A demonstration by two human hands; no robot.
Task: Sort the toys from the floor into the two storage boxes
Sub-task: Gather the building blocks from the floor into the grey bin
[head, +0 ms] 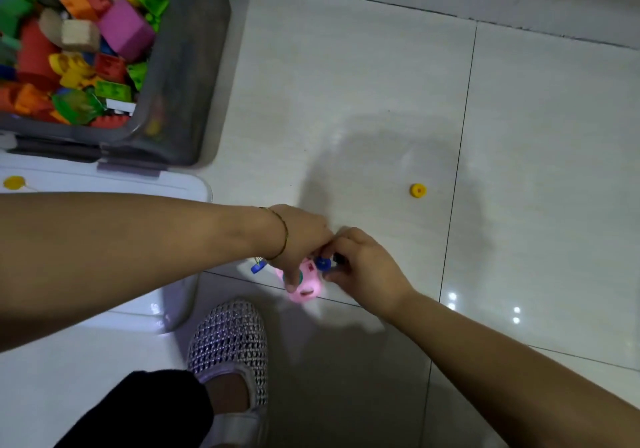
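Observation:
My left hand [301, 236] grips a pink toy [306, 283] just above the floor, low in the middle of the head view. My right hand [363, 264] pinches a small blue round piece [322, 263] that sits against the pink toy. The two hands touch each other. A small blue piece [258, 267] lies on the floor under my left wrist. A yellow wheel-like piece [418, 190] lies alone on the tiles to the right. The grey storage box [194, 67] at top left is full of coloured building blocks.
A white box lid [104, 309] lies at the left under my left forearm, with a yellow disc [14, 183] on it. My foot in a white mesh shoe [230, 340] stands just below the hands. Pale glossy tiles [519, 136] spread to the right.

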